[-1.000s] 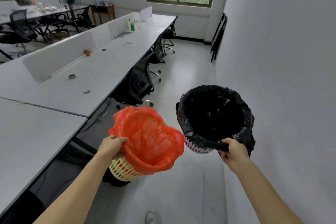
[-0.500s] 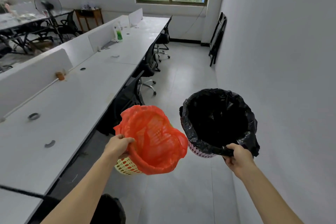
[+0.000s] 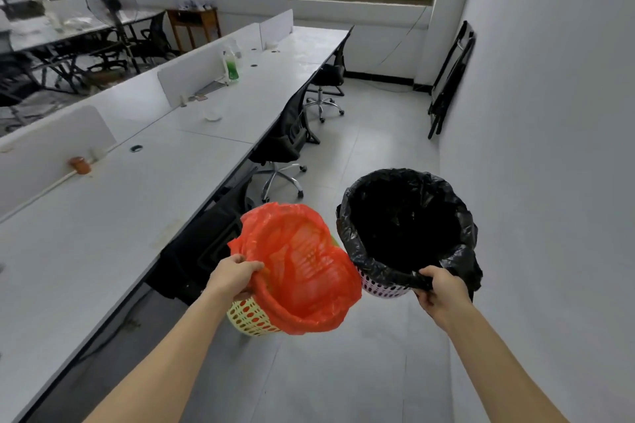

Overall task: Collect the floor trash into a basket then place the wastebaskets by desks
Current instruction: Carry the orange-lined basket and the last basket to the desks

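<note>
My left hand (image 3: 232,276) grips the near rim of a yellow perforated wastebasket (image 3: 249,318) lined with an orange bag (image 3: 302,271), held in the air and tilted toward me. My right hand (image 3: 441,292) grips the near rim of a pink-and-white perforated wastebasket (image 3: 383,288) lined with a black bag (image 3: 405,227), held level beside the first. The two baskets touch at their rims. Both interiors look empty from here. The long white desk (image 3: 154,196) runs along my left.
Black office chairs (image 3: 285,144) are tucked along the desk's right edge, one just left of the orange basket. A folded black frame (image 3: 450,79) leans on the right wall. A green bottle (image 3: 231,66) stands on the desk. The tiled aisle (image 3: 371,134) continues to the window wall.
I have walked forward along the aisle; the desk and chairs slid back past me on the left. Both hands keep their grip on the baskets, held in the same pose.
</note>
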Motion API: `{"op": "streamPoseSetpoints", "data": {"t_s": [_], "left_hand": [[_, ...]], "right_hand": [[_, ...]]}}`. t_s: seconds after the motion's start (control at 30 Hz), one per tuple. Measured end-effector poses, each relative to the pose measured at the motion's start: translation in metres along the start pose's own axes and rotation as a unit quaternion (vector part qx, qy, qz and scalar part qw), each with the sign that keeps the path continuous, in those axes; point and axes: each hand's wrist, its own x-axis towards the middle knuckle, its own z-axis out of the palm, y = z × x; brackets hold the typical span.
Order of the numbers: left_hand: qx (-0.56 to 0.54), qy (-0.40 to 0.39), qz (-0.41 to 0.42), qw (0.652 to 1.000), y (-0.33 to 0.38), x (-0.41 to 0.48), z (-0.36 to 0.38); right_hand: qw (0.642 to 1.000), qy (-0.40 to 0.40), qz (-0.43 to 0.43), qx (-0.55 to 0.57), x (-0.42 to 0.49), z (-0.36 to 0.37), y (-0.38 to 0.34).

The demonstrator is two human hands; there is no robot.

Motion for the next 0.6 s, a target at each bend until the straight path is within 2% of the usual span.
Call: {"op": "streamPoseSetpoints", "data": {"t_s": [0.27,0.43,0.6], "left_hand": [[-0.006,0.018,-0.045,0.999,0.049,0.137,0.046],[-0.012,0.017,-0.089,0.996,0.076,0.236,0.072],[-0.01,0.026,-0.119,0.992,0.138,0.323,0.089]], "right_hand": [[0.999,-0.009,0.018,-0.035,0.129,0.07,-0.082],[0.997,-0.005,0.033,-0.073,0.216,0.137,-0.13],[0.994,-0.008,0.033,-0.104,0.292,0.203,-0.197]]}}
